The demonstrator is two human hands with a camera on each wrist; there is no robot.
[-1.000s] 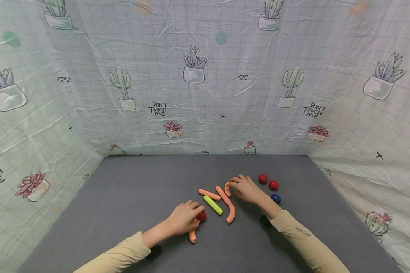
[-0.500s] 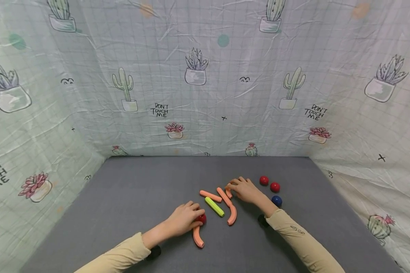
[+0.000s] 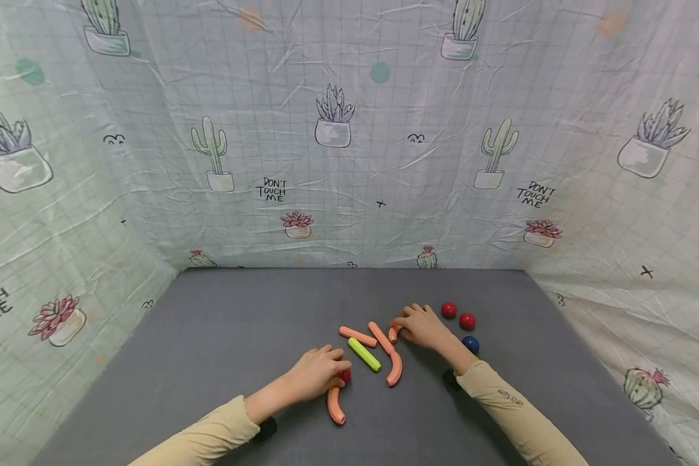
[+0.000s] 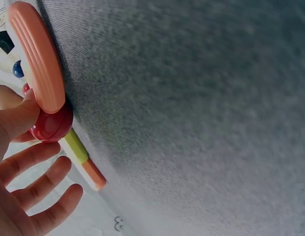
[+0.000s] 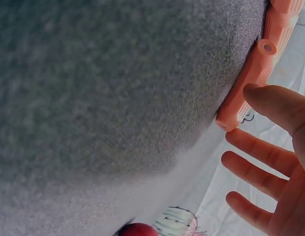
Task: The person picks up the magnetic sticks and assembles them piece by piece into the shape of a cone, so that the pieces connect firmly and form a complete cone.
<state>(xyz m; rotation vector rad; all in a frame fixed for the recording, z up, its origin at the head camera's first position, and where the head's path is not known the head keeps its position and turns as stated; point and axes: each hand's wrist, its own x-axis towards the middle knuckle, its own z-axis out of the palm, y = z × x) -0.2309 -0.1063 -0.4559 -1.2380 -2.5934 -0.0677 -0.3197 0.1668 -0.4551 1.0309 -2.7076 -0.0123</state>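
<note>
In the head view my left hand [image 3: 316,374] pinches a red ball [image 3: 345,377] between thumb and fingers. A curved orange toy rod [image 3: 334,408] runs from that ball toward me. The left wrist view shows the rod's end right against the red ball [image 4: 53,124], with the thumb at this joint. Farther back, my right hand [image 3: 424,327] holds a short orange toy rod [image 3: 393,333] by thumb and forefinger, its other fingers spread apart. In the right wrist view the thumb lies on the side of this rod [image 5: 246,91] and the forefinger touches its end.
Between the hands lie a straight orange rod [image 3: 358,336], a yellow-green rod [image 3: 364,355] and a straight orange rod meeting a curved one [image 3: 395,369]. Two red balls [image 3: 449,310] and a blue ball [image 3: 470,344] sit beyond the right wrist. A printed cloth [image 3: 378,162] encloses the grey table [image 3: 256,310].
The curved orange rod at my left hand has swung outward to the right and shows more of its length. My right hand has shifted slightly right with its short rod, away from the neighbouring rod.
</note>
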